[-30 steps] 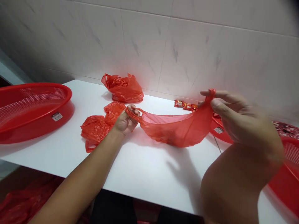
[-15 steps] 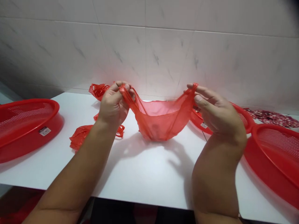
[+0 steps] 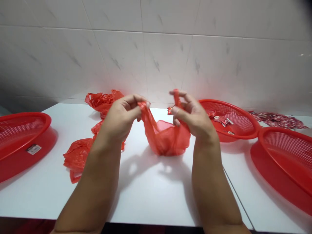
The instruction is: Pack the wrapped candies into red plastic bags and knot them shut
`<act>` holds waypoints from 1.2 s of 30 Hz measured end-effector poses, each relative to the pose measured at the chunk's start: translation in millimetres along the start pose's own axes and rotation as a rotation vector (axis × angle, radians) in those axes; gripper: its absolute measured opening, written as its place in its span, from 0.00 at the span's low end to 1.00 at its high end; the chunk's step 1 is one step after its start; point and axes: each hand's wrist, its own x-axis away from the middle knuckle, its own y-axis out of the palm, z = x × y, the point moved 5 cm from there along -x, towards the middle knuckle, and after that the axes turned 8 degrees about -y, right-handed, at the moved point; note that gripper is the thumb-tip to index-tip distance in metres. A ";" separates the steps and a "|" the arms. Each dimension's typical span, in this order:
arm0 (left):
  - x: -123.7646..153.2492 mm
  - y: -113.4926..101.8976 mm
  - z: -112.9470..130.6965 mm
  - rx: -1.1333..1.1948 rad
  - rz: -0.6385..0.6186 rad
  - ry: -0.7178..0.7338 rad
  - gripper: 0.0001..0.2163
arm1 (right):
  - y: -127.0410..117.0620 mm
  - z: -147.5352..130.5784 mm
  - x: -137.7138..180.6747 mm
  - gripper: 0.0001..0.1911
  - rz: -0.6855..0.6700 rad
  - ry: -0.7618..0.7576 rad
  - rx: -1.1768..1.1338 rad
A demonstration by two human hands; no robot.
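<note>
A thin, see-through red plastic bag (image 3: 170, 139) hangs between my hands, low over the white table (image 3: 156, 191). My left hand (image 3: 126, 113) pinches one of its handles between thumb and fingers. The other handle is looped over the fingers of my right hand (image 3: 188, 113), with the thumb closed against it. The bag's mouth faces up, slack and folded. I cannot make out its contents. More crumpled red bags (image 3: 79, 154) lie left of my left forearm, partly hidden behind it, and another red bundle (image 3: 103, 100) sits by the wall.
A red plastic basket (image 3: 24, 143) stands at the left. At the right, one red basket (image 3: 234, 135) holds several small wrapped packets (image 3: 226, 122), and another basket (image 3: 282, 175) is nearer. Many patterned packets (image 3: 278, 120) lie by the tiled wall (image 3: 165, 65). A seam (image 3: 237, 198) crosses the table.
My hands have come closer together, the right one moving left, so the bag's mouth has narrowed and sagged. Both still hold the handles. The view has shifted slightly.
</note>
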 end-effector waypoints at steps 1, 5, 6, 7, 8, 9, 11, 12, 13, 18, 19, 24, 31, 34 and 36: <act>2.2 5.8 -0.9 -0.063 -0.046 -0.017 0.07 | 10.8 2.2 0.3 0.36 -0.097 0.054 0.037; 13.2 26.7 1.2 -0.292 -0.104 0.006 0.04 | 47.6 0.4 4.8 0.20 -0.412 0.162 0.231; 15.7 30.2 2.6 -0.365 -0.089 0.030 0.04 | 52.7 -0.5 5.6 0.12 -0.451 0.174 0.269; 17.7 32.5 4.1 -0.438 -0.067 0.053 0.03 | 55.3 -0.5 6.2 0.07 -0.471 0.193 0.298; 19.2 33.6 5.4 -0.502 -0.044 0.074 0.02 | 55.2 0.2 6.8 0.07 -0.472 0.223 0.317; 19.9 33.7 6.1 -0.555 -0.029 0.085 0.02 | 52.8 1.5 7.6 0.09 -0.457 0.263 0.321; 19.2 31.6 5.4 -0.619 -0.029 0.069 0.11 | 43.2 3.6 9.6 0.13 -0.397 0.342 0.276; 18.1 30.3 3.8 -0.636 -0.052 0.042 0.15 | 37.1 3.8 10.8 0.16 -0.358 0.372 0.235; 16.8 29.3 1.4 -0.648 -0.089 0.003 0.15 | 31.3 3.2 12.0 0.19 -0.322 0.394 0.192; 14.5 29.1 -4.2 -0.677 -0.218 -0.079 0.11 | 14.1 0.1 14.0 0.28 -0.208 0.406 0.068; 14.9 29.9 -3.6 -0.680 -0.224 -0.061 0.11 | 11.9 1.0 12.8 0.28 -0.171 0.392 0.058; 16.8 34.5 -5.8 -0.624 -0.314 0.032 0.12 | 7.2 3.9 6.2 0.27 -0.162 0.258 -0.003; 7.5 43.2 -37.8 -0.349 -0.648 -0.134 0.26 | 6.2 -18.3 14.8 0.06 -0.389 0.168 0.172; 2.9 38.6 -49.0 -0.339 -0.655 -0.242 0.21 | 5.0 -19.3 17.1 0.07 -0.349 0.240 0.378; 1.3 33.3 -51.1 -0.340 -0.613 -0.303 0.23 | 6.4 -18.4 16.9 0.10 -0.328 0.256 0.456</act>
